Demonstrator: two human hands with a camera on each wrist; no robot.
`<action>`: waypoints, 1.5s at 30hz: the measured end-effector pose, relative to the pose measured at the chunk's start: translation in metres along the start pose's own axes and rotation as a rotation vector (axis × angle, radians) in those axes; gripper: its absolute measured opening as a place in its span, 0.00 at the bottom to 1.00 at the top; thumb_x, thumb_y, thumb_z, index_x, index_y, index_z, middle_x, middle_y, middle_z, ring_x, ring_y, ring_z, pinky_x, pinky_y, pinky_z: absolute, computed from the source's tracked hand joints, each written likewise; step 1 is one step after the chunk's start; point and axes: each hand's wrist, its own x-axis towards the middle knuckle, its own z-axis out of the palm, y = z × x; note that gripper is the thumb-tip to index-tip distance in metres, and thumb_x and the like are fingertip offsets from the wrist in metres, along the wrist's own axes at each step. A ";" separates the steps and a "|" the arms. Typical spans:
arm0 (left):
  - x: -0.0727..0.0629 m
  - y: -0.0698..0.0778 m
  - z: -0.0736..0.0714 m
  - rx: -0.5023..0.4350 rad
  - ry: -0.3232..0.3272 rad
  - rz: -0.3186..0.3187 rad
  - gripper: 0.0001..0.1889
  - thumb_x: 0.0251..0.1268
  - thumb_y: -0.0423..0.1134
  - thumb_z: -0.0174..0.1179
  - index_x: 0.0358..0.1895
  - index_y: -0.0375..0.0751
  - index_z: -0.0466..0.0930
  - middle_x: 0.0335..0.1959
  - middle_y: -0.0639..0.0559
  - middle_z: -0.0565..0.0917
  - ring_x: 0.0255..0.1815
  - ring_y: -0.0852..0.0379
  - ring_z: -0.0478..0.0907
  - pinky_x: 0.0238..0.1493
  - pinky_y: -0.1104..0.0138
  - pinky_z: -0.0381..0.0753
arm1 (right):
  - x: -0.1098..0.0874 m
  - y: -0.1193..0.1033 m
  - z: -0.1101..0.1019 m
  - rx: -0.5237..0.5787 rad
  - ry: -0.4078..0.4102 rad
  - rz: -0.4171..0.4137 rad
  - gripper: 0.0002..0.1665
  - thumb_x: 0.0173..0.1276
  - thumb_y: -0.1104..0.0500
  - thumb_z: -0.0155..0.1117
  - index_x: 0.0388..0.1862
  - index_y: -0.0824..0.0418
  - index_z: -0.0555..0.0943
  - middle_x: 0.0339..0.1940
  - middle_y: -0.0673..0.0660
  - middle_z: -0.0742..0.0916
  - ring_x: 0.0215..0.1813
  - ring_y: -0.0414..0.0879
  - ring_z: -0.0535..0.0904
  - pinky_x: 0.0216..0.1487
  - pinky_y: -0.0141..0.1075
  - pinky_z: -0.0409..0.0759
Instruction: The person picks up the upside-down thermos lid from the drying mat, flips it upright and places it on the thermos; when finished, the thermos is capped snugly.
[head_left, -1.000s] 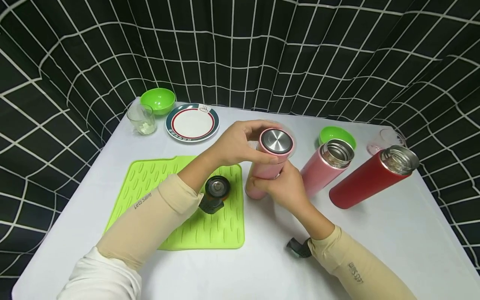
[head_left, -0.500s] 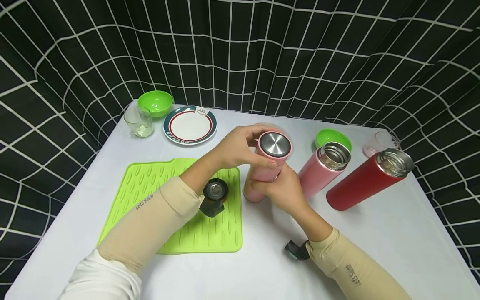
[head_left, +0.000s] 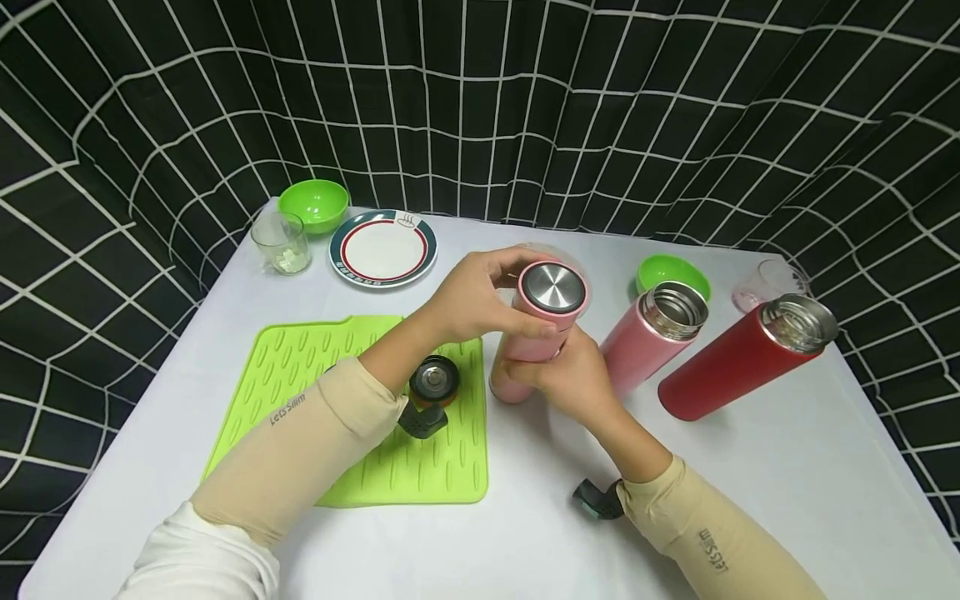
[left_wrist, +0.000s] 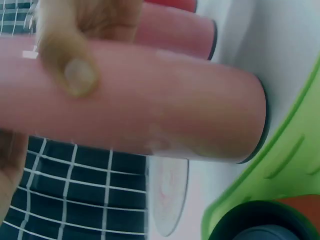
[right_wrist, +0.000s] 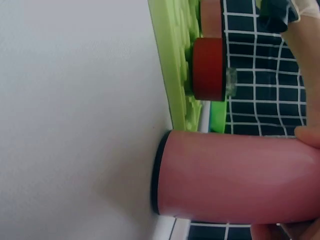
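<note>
A pink thermos flask (head_left: pixel 525 350) stands upright on the white table, and both hands are on it. My left hand (head_left: pixel 480 296) grips its top around the pink cap with a brushed metal disc (head_left: pixel 553 287). Lower down, my right hand (head_left: pixel 573 375) grips the body; its thumb (left_wrist: pixel 75 75) lies across the front in the left wrist view. The flask's dark base (right_wrist: pixel 159 175) meets the table in the right wrist view. To the right stand an uncapped pink flask (head_left: pixel 641 346) and an uncapped red flask (head_left: pixel 731 362).
A green mat (head_left: pixel 367 450) at left bears a red lid (right_wrist: pixel 207 70) and a pink lid (right_wrist: pixel 210 20). Behind are a green bowl (head_left: pixel 315 206), a glass (head_left: pixel 285 246), a plate (head_left: pixel 382 247), another green bowl (head_left: pixel 671 271) and another glass (head_left: pixel 772 279).
Both hands keep their grip on the capped pink flask, which stays in place. The left forearm and wrist shift only slightly; the head view sways a little.
</note>
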 end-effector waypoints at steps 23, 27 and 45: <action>-0.004 0.005 -0.003 -0.003 -0.103 -0.041 0.37 0.50 0.38 0.75 0.66 0.42 0.71 0.55 0.59 0.79 0.53 0.57 0.77 0.52 0.61 0.79 | -0.005 0.004 0.001 0.095 -0.011 -0.068 0.44 0.48 0.58 0.81 0.64 0.52 0.70 0.54 0.48 0.82 0.57 0.44 0.76 0.61 0.46 0.70; -0.006 0.007 -0.004 0.006 -0.106 -0.056 0.38 0.49 0.39 0.76 0.67 0.43 0.69 0.55 0.58 0.78 0.54 0.58 0.76 0.53 0.61 0.78 | -0.008 0.006 0.000 0.084 0.012 -0.099 0.50 0.50 0.53 0.82 0.68 0.53 0.64 0.60 0.48 0.78 0.60 0.45 0.73 0.61 0.48 0.70; -0.103 0.036 -0.047 0.911 -0.173 -0.382 0.51 0.46 0.67 0.71 0.72 0.46 0.62 0.62 0.51 0.72 0.61 0.52 0.67 0.59 0.55 0.71 | -0.084 0.007 -0.017 -0.197 -0.040 -0.100 0.64 0.55 0.41 0.76 0.77 0.60 0.47 0.73 0.59 0.64 0.69 0.58 0.66 0.66 0.53 0.67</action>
